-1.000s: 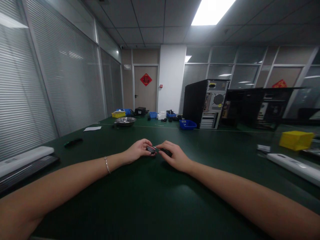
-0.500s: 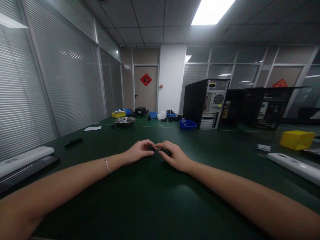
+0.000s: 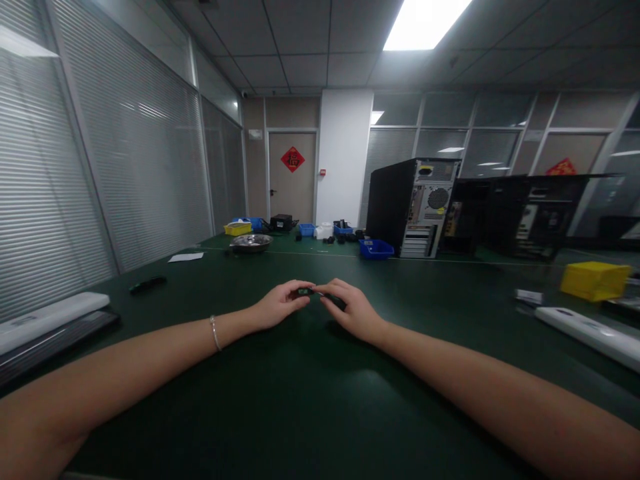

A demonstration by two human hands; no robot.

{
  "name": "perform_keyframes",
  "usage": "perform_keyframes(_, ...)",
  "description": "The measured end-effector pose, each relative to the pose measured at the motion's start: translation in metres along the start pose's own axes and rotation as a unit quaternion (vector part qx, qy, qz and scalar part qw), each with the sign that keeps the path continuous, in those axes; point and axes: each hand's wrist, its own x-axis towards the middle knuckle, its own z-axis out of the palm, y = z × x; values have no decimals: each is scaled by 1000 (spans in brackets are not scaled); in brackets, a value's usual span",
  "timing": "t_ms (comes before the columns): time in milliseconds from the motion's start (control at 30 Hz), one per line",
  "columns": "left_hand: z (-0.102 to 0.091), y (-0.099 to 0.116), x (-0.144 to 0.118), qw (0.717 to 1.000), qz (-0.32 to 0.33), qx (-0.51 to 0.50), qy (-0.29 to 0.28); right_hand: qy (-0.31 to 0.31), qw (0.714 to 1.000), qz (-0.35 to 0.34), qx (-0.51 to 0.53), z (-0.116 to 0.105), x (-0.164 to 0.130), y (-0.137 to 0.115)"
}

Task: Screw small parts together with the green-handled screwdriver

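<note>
Above the green table [image 3: 320,400], both of my hands meet near the middle of the view. My left hand [image 3: 278,307], with a bracelet at its wrist, pinches a small dark part [image 3: 304,291] between thumb and fingers; a lighter greenish patch shows on it. My right hand [image 3: 354,312] is closed around a slim tool with a dark handle [image 3: 336,301], partly hidden by the fingers. The tool's thin end points left and reaches the small part or lies very near it. Its exact kind is too small to make out.
A metal bowl [image 3: 251,243], blue bin [image 3: 376,249] and black computer tower [image 3: 393,203] stand farther back. At the left are a white bar-shaped object [image 3: 55,320] and a dark item [image 3: 148,285]. Another white bar [image 3: 590,333] and a yellow box [image 3: 595,280] are at right.
The small dark part has turned slightly in my left hand, so its greenish patch now shows. My right hand has shifted a little to the right.
</note>
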Motion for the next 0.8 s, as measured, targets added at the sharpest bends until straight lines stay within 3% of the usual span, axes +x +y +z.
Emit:
perform_keyframes(300, 2, 11, -4, 995, 48, 48, 78, 16, 1000, 0, -2, -4, 1, -4)
perform_keyframes(533, 2, 14, -6, 994, 45, 25, 92, 21, 1000, 2, -8, -5, 0, -5)
perform_keyframes(800, 1, 13, -7, 979, 74, 151, 112, -1, 1000, -12, -12, -4, 0, -3)
